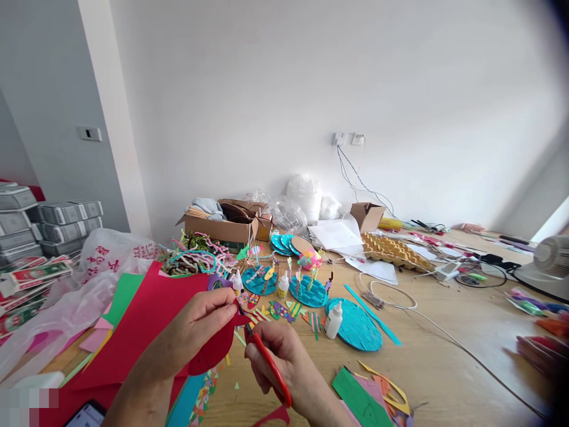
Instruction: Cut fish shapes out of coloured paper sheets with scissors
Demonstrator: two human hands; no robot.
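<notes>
My left hand [195, 326] pinches a cut piece of red paper or thin foam [213, 350] near its top edge. In my right hand [293, 362] is a pair of scissors with red handles [270, 369], the blades pointing up and left at the red piece. The fingers partly hide where the blades meet it. Large red sheets [137, 320] lie under and left of my left arm. Beyond my hands are decorated paper fish [282, 311], a white glue bottle [333, 321] and a turquoise disc [359, 327]. A red offcut [273, 417] lies below my right hand.
Coloured scraps [362, 397] lie at the front right, a phone [86, 414] at the front left. Behind stand blue decorated discs [309, 292], a cardboard box [222, 228] and an egg tray [395, 252]. A white cable [466, 344] crosses the right side near a fan [549, 264].
</notes>
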